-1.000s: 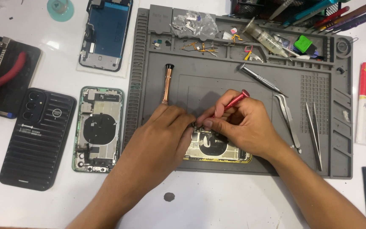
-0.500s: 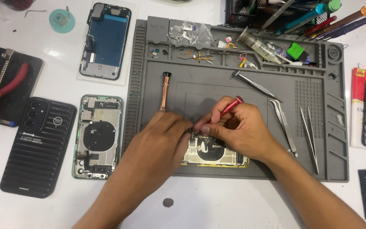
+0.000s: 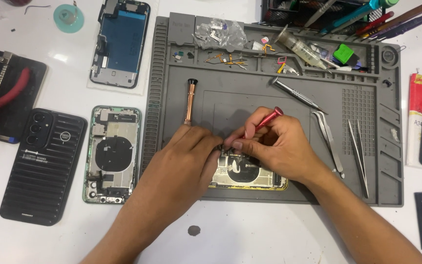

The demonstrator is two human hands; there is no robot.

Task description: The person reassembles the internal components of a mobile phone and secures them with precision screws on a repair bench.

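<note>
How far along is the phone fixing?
Done: the opened phone on the grey mat has its insides showing, and tiny loose parts sit in the mat's top trays. In hand: the right hand holds a red screwdriver at the phone's top edge while the left hand steadies it. Left: the phone is not yet closed up.

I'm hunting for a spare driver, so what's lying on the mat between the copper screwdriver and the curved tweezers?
In the head view, a silver screwdriver lies between the copper screwdriver and curved tweezers; lower down, the right hand holds a red one.
</note>
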